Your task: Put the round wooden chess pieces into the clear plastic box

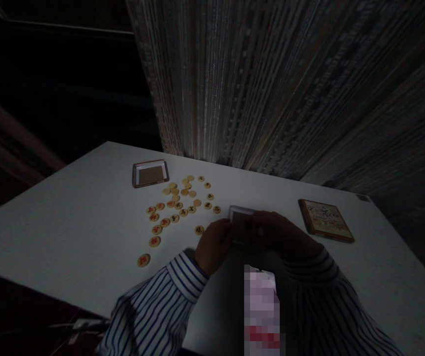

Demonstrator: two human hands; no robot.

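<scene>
1. While the light stays low, the curtain [212,84] takes up most of the backdrop, its patterned folds dropping behind the table's far edge.
2. Below it, the white table [67,212] spreads right across the scene, and everything in play sits on top.
3. Two striped sleeves [156,306] come in from the near side, one per arm, and between them lies a pale, red-banded shape [262,301], pixelated beyond naming.
4. Over to the right hand [279,232], deep in shadow: it covers the near tray's right part, fingers bent inward. How far they are parted, and whether they have hold of anything, cannot be told.
5. Across from it, the left hand [214,244] is at that tray's left side, fingers curled, tips overlapping the edge; whether they grip it or pinch something cannot be told either.
6. Out on the right, well apart from the hands, the box [326,220] lies flat, printed face up.
7. Centre stage, the near tray [239,208] rests between the hands, only its far left corner and part of its floor in clear sight.
8. Far left, the far tray [151,175] lies open side up, brown floor showing.
9. And the pieces! Red-marked ones [155,241] trail toward the near left, plain-faced ones [185,192] bunch farther back, black-marked ones [199,230] sit nearer the left hand.
</scene>
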